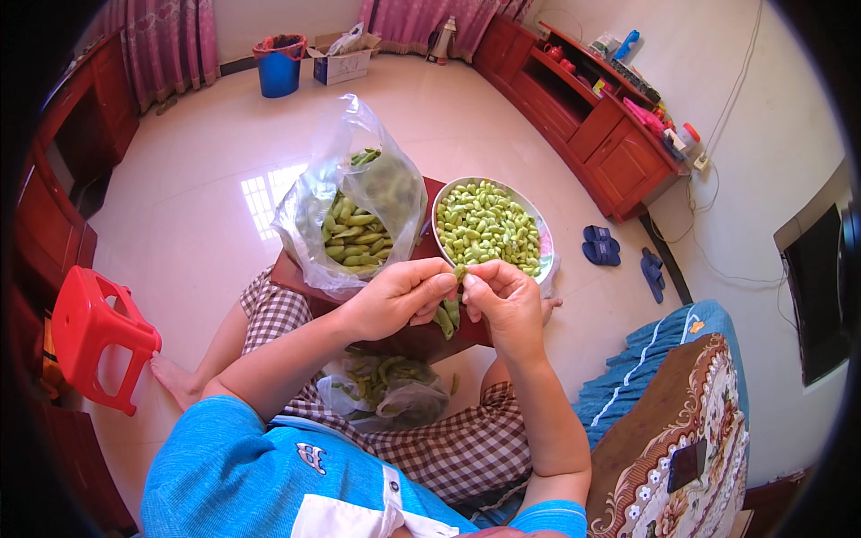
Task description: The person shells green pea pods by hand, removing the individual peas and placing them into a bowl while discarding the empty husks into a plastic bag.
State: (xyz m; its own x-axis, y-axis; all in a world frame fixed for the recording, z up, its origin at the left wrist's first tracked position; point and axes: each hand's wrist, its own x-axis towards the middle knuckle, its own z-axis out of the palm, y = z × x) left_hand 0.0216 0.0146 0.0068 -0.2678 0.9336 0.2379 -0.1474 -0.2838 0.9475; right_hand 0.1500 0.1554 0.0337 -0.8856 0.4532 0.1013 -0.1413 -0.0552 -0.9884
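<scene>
Between the fingertips of both hands is a green broad bean pod [460, 272], partly hidden by my fingers. My left hand [403, 296] pinches it from the left and my right hand [503, 296] from the right. Below my hands, more green pods [446, 319] show; whether fingers hold them I cannot tell. Just beyond my hands stands a round white-rimmed basin [547, 235] full of shelled broad beans [481, 225]. Left of it, an open clear plastic bag [306, 222] contains many whole pods [356, 235]. Both rest on a dark red low table [430, 250].
Between my legs, a plastic bag [417, 403] holds emptied-looking pods [383, 376]. A red plastic stool [101, 329] stands at left. Blue slippers [601, 246] lie on the floor at right, near a covered seat [646, 430] with a phone [687, 465]. A blue bin [278, 75] stands far off.
</scene>
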